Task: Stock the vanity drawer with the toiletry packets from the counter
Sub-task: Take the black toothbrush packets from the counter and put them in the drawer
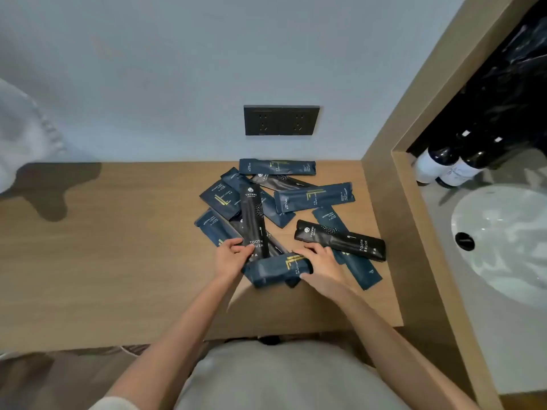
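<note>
Packets (313, 196) litter the counter (118, 261) below wall sockets (281, 120), sink basin (509, 241) alongside.

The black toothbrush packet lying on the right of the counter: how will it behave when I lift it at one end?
The black toothbrush packet probably stays stiff, since it bridges straight over the blue packet beneath. Its glossy film may slip in a light grip. Being flat, it should not roll, and it looks light.

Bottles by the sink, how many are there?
2. The left bottle sits next to the wooden frame. The right bottle is close beside it. Both are behind the sink. More may be hidden in the dark further back.
</note>
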### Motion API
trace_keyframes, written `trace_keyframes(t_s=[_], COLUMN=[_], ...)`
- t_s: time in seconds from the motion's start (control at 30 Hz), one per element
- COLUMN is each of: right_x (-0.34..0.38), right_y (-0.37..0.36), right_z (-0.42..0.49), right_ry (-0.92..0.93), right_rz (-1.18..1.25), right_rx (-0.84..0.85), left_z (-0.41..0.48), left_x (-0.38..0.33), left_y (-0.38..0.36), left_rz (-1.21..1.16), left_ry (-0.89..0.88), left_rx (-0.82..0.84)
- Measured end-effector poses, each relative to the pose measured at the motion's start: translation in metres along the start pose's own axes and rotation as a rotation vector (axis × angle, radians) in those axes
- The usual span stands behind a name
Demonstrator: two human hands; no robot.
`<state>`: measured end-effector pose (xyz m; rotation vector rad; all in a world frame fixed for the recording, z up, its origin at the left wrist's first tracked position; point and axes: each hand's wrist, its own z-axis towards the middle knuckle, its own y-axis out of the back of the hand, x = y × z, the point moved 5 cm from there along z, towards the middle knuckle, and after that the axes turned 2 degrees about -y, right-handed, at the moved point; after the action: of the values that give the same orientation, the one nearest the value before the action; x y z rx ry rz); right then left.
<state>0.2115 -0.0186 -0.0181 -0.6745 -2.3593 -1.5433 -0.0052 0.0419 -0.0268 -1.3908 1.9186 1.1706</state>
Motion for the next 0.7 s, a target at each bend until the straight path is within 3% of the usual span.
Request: trace_keyframes(t_s=[0.13, 0.33, 0.43, 0.57, 0.7], right_x=[-0.005, -0.011, -0.020, -0.045, -0.061], right_y=[0.000, 0.006, 0.027, 0.053, 0.060], right_z=[-0.001, -0.002, -0.003, 0.005, 0.022], right_ry=[-0.007, 0.045, 0.016, -0.044, -0.146], right_rz=[0.022, 0.072, 0.159, 0.027, -0.134], right_rx=[0.017, 0.036, -0.123, -0.290, -0.198], left_z=[0.005, -0.006, -0.008, -0.006, -0.009], left_x=[-0.001, -0.002, 0.001, 0.016, 0.022], left_y=[-0.005, 0.003, 0.019, 0.038, 0.053], left_rz=[-0.024, -0.239, -0.301, -0.387, -0.452], left_ry=[0.071, 0.146, 0.168, 0.196, 0.159], left_rx=[0.006, 0.105, 0.115, 0.157, 0.160])
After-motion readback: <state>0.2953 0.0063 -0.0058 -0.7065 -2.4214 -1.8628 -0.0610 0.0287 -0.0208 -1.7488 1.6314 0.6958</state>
